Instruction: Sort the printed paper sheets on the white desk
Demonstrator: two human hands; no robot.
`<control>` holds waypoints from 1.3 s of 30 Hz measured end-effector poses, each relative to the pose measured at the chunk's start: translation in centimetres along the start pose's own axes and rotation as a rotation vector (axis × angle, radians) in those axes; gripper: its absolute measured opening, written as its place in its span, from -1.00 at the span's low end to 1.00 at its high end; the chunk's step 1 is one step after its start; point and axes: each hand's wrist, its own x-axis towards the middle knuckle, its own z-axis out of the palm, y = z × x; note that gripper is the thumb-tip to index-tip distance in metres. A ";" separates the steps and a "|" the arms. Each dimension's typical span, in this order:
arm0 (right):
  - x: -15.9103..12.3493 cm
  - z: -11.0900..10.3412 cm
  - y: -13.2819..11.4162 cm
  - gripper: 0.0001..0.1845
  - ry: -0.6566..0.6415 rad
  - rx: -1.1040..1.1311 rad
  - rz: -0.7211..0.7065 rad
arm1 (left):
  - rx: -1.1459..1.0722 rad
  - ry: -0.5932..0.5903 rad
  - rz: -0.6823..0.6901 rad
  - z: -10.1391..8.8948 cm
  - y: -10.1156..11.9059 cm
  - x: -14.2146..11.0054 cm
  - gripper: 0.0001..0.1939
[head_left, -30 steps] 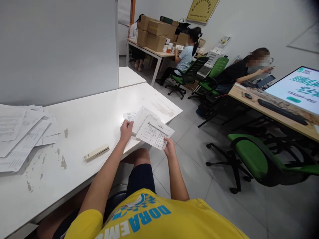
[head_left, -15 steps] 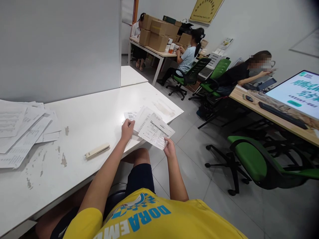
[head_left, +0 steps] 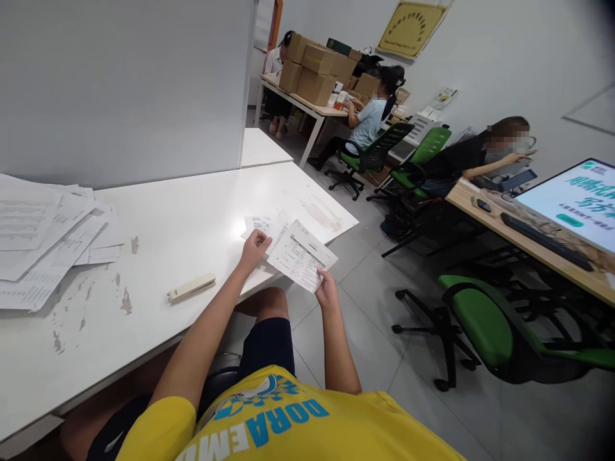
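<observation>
My right hand pinches the lower right corner of a printed sheet of paper, held tilted over the table's front edge. At the left edge of the papers, my left hand is closed, its thumb and fingers pinching paper; exactly which sheet is hard to make out. Behind and below them, another paper with printed text lies on the white table. To the left of my left forearm rests a cream stapler, which neither hand touches.
A loose pile of printed papers covers the table's left end. A grey partition rises behind. On the right stand a green chair and a desk with a keyboard and monitor. Several people sit farther off, near cardboard boxes.
The view has shifted slightly, so the room appears lower and farther right. My left hand has moved a little closer to the front sheet, which now covers more of the sheet behind it.
</observation>
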 end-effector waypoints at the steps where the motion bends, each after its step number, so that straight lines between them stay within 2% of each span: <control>1: 0.0 0.1 0.0 -0.75 0.002 -0.001 -0.004 | -0.008 -0.004 -0.002 0.0 0.0 0.0 -0.77; 5: -0.2 0.2 0.0 -0.78 0.022 -0.017 -0.025 | -0.029 0.013 0.006 0.3 0.1 0.0 -0.81; 8: 0.0 -0.1 -0.4 -0.72 0.048 -0.018 -0.067 | -0.038 0.096 0.037 0.0 0.7 -0.6 -0.82; 11: 0.8 -0.2 -1.1 -0.69 0.098 -0.014 -0.174 | -0.030 0.373 0.136 -1.3 2.4 -2.1 -0.78; 14: 2.2 0.8 -1.4 -0.65 0.159 -0.031 -0.275 | 0.038 0.668 0.318 -3.2 5.3 -4.3 -0.75; 17: 3.2 3.3 -1.2 -0.64 0.166 -0.074 -0.326 | 0.105 0.744 0.561 -4.5 8.4 -6.2 -0.81; 19: 3.1 5.4 -1.0 -0.61 0.156 -0.127 -0.333 | 0.140 0.706 0.698 -4.7 9.9 -7.4 -0.90; 21: 2.1 7.1 -1.2 -0.53 0.209 -0.220 -0.348 | 0.210 0.619 0.785 -4.2 10.5 -8.5 -0.97; 23: 0.0 8.5 -1.9 -0.46 0.255 -0.304 -0.397 | 0.337 0.530 0.850 -3.3 10.4 -9.6 -0.83; 24: -1.4 9.1 -2.4 -0.46 0.220 -0.323 -0.401 | 0.418 0.494 0.879 -2.7 10.0 -10.2 -0.77; 25: -3.0 9.6 -2.9 -0.50 0.122 -0.318 -0.371 | 0.506 0.464 0.906 -2.1 9.6 -10.6 -0.73; 26: -4.7 10.1 -3.4 -0.53 -0.030 -0.293 -0.288 | 0.593 0.438 0.933 -1.5 9.0 -11.0 -0.70; 28: -8.1 11.1 -4.3 -0.51 -0.401 -0.200 -0.029 | 0.742 0.383 0.985 -0.3 7.8 -11.5 -0.72; 29: -9.6 11.7 -4.6 -0.53 -0.514 -0.153 0.064 | 0.801 0.354 1.008 0.2 7.1 -11.6 -0.74; 30: -10.9 12.2 -4.9 -0.60 -0.567 -0.118 0.120 | 0.852 0.325 1.028 0.6 6.5 -11.6 -0.76; 33: -12.9 13.1 -5.4 -0.74 -0.530 -0.066 0.202 | 0.964 0.211 1.051 1.5 4.8 -12.0 -0.75; 36: -12.9 12.7 -5.6 -0.73 -0.471 -0.072 0.244 | 1.005 0.084 1.057 1.5 3.6 -12.9 -0.70; 39: -12.0 11.2 -5.7 -0.63 -0.420 -0.132 0.246 | 1.040 -0.029 1.029 0.7 3.0 -14.6 -0.66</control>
